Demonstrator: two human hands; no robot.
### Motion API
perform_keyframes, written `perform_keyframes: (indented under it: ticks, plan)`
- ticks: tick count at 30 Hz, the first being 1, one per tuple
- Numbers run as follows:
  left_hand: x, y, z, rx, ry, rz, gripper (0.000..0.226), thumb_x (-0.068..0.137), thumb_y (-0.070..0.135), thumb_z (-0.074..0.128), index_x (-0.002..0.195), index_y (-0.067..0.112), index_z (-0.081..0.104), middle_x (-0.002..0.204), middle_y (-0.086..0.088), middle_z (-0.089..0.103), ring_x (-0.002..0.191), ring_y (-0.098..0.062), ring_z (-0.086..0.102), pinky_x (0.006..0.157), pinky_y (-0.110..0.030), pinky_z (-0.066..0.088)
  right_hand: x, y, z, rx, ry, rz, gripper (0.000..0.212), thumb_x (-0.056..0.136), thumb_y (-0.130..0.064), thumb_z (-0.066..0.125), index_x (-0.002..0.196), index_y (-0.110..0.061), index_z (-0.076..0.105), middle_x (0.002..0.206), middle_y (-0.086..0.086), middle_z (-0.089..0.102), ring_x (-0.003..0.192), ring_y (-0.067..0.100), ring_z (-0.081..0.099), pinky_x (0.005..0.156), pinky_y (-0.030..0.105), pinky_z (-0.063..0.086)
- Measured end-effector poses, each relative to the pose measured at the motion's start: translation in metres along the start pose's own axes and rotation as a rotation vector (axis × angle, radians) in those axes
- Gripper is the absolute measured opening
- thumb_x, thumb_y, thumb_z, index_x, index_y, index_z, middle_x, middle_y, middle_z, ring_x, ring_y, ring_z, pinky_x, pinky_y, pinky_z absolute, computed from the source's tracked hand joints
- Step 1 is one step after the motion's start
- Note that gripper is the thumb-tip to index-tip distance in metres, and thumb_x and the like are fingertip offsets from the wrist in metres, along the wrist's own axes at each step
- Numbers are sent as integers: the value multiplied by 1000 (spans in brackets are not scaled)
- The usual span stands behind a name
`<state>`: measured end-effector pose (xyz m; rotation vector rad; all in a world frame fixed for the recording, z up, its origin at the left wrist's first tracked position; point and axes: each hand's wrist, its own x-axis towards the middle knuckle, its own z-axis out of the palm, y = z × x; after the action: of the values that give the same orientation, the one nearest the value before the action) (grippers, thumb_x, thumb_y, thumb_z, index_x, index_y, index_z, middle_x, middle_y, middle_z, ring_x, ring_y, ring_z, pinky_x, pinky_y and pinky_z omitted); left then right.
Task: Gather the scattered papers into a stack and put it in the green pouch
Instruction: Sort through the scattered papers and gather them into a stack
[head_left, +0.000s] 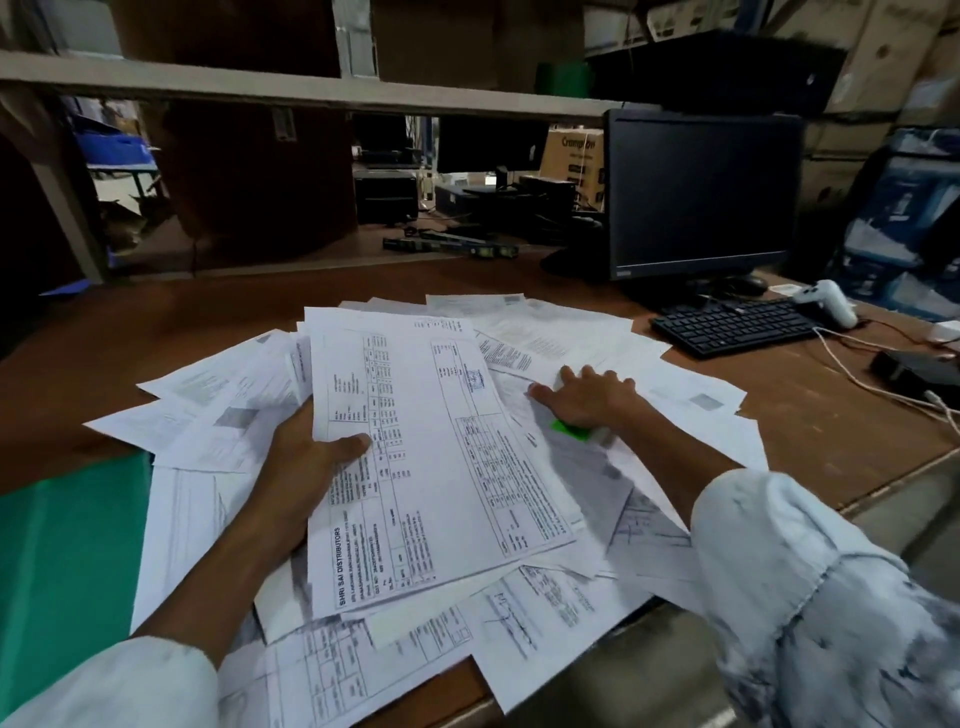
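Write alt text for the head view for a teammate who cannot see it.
A person's left hand grips a partial stack of papers above a wooden desk, while the right hand lies flat on loose sheets scattered around it. A green pouch lies at the left edge; a keyboard and dark monitor stand back right.

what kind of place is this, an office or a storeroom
Probably a warehouse or stockroom office desk: brown cardboard cartons stacked behind, a black computer monitor and black keyboard on the brown wooden desk, and white printed invoice sheets strewn across it.
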<state>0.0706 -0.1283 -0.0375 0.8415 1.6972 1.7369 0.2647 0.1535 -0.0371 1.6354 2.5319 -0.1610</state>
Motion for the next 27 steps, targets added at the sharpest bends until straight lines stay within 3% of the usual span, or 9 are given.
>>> perform_keyframes:
  ticks: [4, 7, 13, 15, 17, 19, 22, 25, 27]
  plan:
    - [-2, 1, -1, -6, -4, 2, 46, 93, -3, 62, 133, 20, 61, 117, 3, 73, 99, -21, 74, 76, -34, 60, -60, 1, 3, -34, 67, -42, 84, 89, -79, 14, 139, -21, 47, 142, 15, 52, 133, 38, 41, 106, 53, 31]
    - [-3, 1, -1, 9, 1, 7, 46, 93, -3, 62, 133, 20, 61, 118, 3, 73, 100, -22, 73, 78, -34, 58, -93, 10, 6, -59, 88, -115, 75, 88, -71, 14, 122, -22, 60, 125, 12, 62, 118, 36, 52, 92, 44, 39]
    - [-3, 2, 0, 15, 4, 8, 44, 94, -2, 62, 131, 21, 62, 115, 4, 72, 97, -18, 73, 70, -29, 58, -90, 35, -26, 130, 170, -119, 36, 93, -40, 54, 100, -9, 70, 100, 10, 71, 86, 27, 65, 75, 35, 54]
    - [-2, 2, 0, 27, 5, 7, 44, 93, -2, 62, 130, 22, 62, 112, 6, 73, 96, -19, 73, 68, -28, 58, -64, 48, -29, 144, 265, -38, 34, 93, -39, 49, 97, -7, 63, 110, 16, 69, 92, 32, 62, 74, 34, 48]
    - [-1, 1, 0, 29, 13, -1, 44, 93, -2, 62, 129, 23, 62, 111, 6, 73, 97, -21, 73, 71, -32, 58, -44, 62, -22, 145, 253, 70, 42, 97, -43, 44, 120, -11, 57, 130, 19, 60, 115, 38, 56, 91, 43, 46]
    - [-1, 1, 0, 41, 15, -5, 43, 93, -1, 63, 129, 23, 62, 111, 6, 74, 96, -22, 74, 75, -37, 59, -38, 71, -11, 149, 173, 181, 59, 99, -53, 38, 143, -13, 42, 148, 21, 44, 137, 41, 39, 109, 53, 30]
    - [0, 0, -1, 53, 10, 8, 43, 94, 0, 63, 130, 23, 62, 109, 8, 73, 91, -18, 74, 66, -30, 60, -28, 76, -13, 85, 98, 200, 72, 93, -65, 38, 139, -10, 45, 153, 19, 37, 141, 43, 28, 112, 57, 22]
    - [1, -2, 0, 63, -10, 23, 46, 94, -1, 62, 133, 24, 60, 115, 6, 73, 90, -15, 75, 61, -25, 58, -25, 78, -33, 62, 8, 125, 58, 87, -66, 52, 82, -8, 57, 112, 11, 64, 99, 29, 59, 86, 38, 47]
    - [1, -1, 0, 69, -28, 45, 53, 94, -1, 61, 138, 29, 55, 120, 7, 70, 93, -14, 74, 62, -23, 58, -32, 76, -41, 126, 5, 108, 49, 87, -54, 65, 66, -12, 50, 76, 5, 60, 66, 20, 54, 61, 28, 43]
